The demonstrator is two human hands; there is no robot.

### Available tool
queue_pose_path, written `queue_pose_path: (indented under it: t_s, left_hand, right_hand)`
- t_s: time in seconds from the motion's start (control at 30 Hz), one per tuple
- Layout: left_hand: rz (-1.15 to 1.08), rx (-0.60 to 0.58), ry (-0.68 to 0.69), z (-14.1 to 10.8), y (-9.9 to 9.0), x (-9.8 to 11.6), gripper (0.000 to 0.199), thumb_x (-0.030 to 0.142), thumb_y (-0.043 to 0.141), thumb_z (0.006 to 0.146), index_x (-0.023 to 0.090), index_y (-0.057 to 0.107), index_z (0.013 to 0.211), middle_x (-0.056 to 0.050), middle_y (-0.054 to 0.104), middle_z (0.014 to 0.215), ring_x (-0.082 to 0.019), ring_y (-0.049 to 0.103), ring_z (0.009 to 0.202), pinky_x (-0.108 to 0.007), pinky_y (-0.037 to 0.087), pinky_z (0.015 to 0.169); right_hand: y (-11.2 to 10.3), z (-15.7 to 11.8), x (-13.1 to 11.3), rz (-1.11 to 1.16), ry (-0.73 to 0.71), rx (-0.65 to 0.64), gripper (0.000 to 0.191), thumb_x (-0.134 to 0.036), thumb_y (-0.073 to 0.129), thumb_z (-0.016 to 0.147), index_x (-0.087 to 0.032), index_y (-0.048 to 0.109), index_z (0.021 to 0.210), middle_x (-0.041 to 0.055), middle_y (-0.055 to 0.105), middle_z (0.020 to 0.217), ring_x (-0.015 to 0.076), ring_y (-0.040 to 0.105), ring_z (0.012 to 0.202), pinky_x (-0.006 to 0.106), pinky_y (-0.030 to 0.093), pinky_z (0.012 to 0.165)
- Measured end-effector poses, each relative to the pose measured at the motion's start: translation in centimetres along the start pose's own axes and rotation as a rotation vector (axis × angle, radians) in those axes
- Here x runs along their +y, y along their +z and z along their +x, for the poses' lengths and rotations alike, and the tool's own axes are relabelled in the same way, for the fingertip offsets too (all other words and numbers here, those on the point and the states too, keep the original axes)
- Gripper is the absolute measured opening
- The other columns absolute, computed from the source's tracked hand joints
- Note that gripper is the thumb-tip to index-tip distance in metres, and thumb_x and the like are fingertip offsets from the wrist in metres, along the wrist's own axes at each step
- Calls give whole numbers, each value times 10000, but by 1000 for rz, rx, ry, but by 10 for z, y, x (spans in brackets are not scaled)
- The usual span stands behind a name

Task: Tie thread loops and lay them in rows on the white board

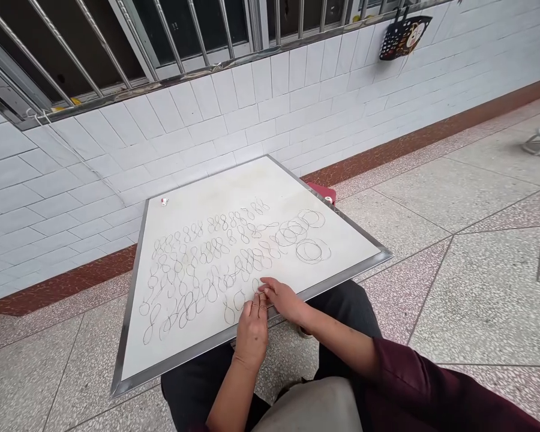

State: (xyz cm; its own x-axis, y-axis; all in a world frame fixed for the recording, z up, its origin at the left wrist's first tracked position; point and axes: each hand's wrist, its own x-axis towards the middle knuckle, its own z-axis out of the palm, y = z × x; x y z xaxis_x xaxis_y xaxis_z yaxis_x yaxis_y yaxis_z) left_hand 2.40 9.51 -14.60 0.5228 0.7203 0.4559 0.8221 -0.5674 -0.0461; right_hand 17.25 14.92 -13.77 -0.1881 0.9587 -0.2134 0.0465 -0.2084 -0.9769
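Near the front edge of the white tabletop (pixel 279 180), my left hand (pixel 253 336) lies with its fingers close together on a thin dark loop (pixel 256 284). Against its fingertips, my right hand (pixel 285 302) is closed, thumb and fingers meeting at the same loop. Most of that loop is hidden under the fingers. Rows of thin dark loops twisted into figure-eights (pixel 189 309) spread over the left and middle of the table; whether they are wire or cord I cannot tell. Several larger round loops (pixel 309 251) lie on the right, some overlapping.
A metal rim (pixel 378 257) edges the table, whose back meets a white tiled wall (pixel 234 129). A small white and red object (pixel 164 201) sits at the far left corner. Something red (pixel 321 192) shows behind the right edge. A black dotted basket (pixel 402 39) hangs from the window bars.
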Motion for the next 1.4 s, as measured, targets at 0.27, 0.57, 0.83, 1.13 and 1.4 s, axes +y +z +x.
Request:
queue_pose_path:
  t_s: [0.27, 0.57, 0.83, 1.13, 1.4]
  left_hand:
    - [-5, -15, -75, 6, 21, 5, 445, -1, 451, 914, 43, 551, 1345, -229, 672, 1232, -301, 650, 1085, -477, 558, 886]
    - [-179, 112, -226, 15, -18, 2, 324, 186, 501, 968, 171, 634, 1263, -132, 705, 1195, -255, 657, 1025, -423, 548, 877]
    - [-413, 335, -772, -14, -70, -17, 328, 333, 534, 956, 211, 633, 1245, -30, 610, 869, -183, 606, 769, -314, 530, 696]
    - [-761, 204, -951, -22, -64, -13, 337, 503, 606, 859, 254, 717, 1058, -64, 681, 1081, -236, 672, 913, -342, 578, 752]
    - [-915, 11, -835, -12, -66, 5, 259, 468, 614, 866, 264, 752, 947, -66, 734, 984, -246, 695, 871, -352, 577, 743]
  right_hand:
    - [-17, 3, 7, -87, -64, 29, 306, -189, 477, 909, -185, 616, 1181, 131, 671, 1148, 233, 661, 1019, 423, 527, 941]
    - [-32, -12, 18, 36, -138, 17, 225, -313, 487, 929, -211, 605, 1093, 74, 681, 1038, 177, 664, 843, 366, 563, 811]
    - [-63, -46, 30, -75, -112, 13, 257, -389, 505, 919, -193, 634, 1024, 39, 670, 839, 150, 618, 648, 301, 532, 619]
    - [-131, -28, 13, -488, -321, 458, 187, -304, 519, 905, -229, 681, 961, 67, 648, 922, 225, 616, 850, 380, 512, 813]
    - [-168, 3, 7, -741, -323, 424, 198, -219, 540, 878, -221, 695, 1001, 80, 591, 1017, 216, 602, 834, 373, 515, 780]
